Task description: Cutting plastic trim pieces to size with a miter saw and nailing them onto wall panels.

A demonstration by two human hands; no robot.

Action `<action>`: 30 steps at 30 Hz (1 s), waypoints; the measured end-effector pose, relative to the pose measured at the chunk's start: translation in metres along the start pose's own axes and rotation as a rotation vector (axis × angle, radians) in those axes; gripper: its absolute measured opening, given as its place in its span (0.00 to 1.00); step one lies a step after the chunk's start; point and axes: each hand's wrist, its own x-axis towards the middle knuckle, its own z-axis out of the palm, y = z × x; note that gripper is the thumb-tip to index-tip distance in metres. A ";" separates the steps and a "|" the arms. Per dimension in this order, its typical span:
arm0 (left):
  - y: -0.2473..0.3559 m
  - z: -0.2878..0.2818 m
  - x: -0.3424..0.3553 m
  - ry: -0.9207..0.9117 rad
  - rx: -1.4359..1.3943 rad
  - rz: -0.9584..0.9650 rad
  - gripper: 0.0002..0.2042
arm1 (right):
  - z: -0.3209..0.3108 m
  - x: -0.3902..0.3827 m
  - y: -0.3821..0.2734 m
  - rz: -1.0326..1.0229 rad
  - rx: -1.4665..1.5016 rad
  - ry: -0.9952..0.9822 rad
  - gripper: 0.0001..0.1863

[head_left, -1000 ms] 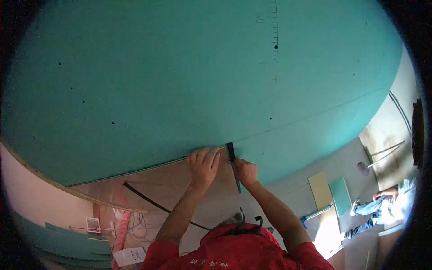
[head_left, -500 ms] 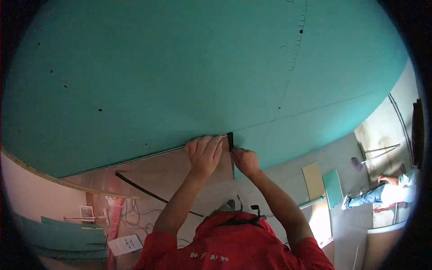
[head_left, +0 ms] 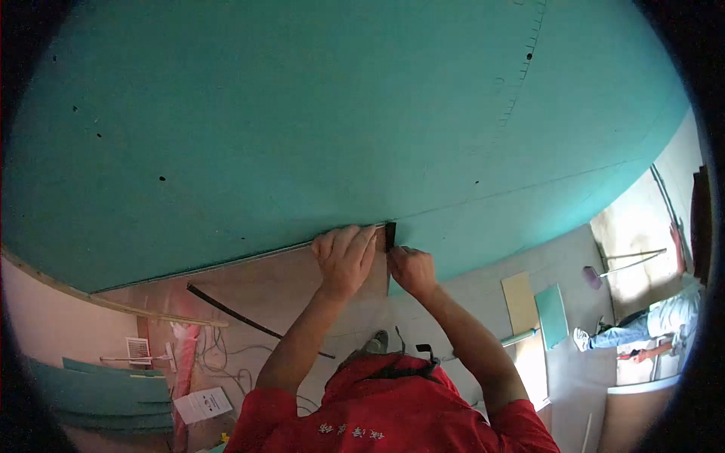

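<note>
In the head view, the left hand (head_left: 345,260) grips the cut edge of the green board (head_left: 302,113) — fingers close together, bent over it. The right hand (head_left: 412,270) is curled, seemingly around a dark flat tool (head_left: 390,236) — upright at that edge's right end.

Wearer's hands (head_left: 345,264): two; tool (head_left: 390,237): one; large green board (head_left: 302,128): one; co-worker (head_left: 669,320): seemingly one.

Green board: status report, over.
Left hand on edge of green board. Right hand curled at dark flat piece. Long black strip passes behind left forearm.
</note>
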 end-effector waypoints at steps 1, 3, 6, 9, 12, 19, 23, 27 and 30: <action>0.000 0.001 0.000 0.000 0.001 -0.001 0.14 | -0.001 0.001 -0.002 -0.001 0.000 -0.001 0.06; -0.001 0.002 -0.001 0.016 0.028 -0.002 0.14 | -0.003 0.002 -0.006 0.027 -0.017 -0.040 0.07; -0.003 0.000 -0.001 -0.007 0.011 0.005 0.14 | 0.003 0.001 -0.007 0.068 -0.036 -0.056 0.06; -0.004 0.004 -0.003 -0.015 0.000 0.004 0.14 | 0.002 0.001 -0.007 0.100 -0.026 -0.096 0.06; -0.005 0.006 -0.003 -0.003 -0.015 0.023 0.14 | 0.004 0.004 -0.004 0.045 -0.051 -0.016 0.09; 0.002 0.011 -0.002 0.024 -0.014 0.012 0.12 | 0.000 0.002 0.022 -0.064 -0.048 -0.149 0.08; -0.004 0.013 -0.001 0.035 -0.024 0.015 0.10 | -0.003 0.008 0.009 -0.045 -0.046 -0.085 0.08; -0.008 0.013 -0.004 0.008 0.020 0.009 0.12 | -0.003 0.008 -0.013 0.056 -0.040 0.037 0.08; -0.001 0.003 0.006 -0.019 -0.019 -0.010 0.10 | 0.000 0.003 -0.003 0.081 0.001 0.039 0.08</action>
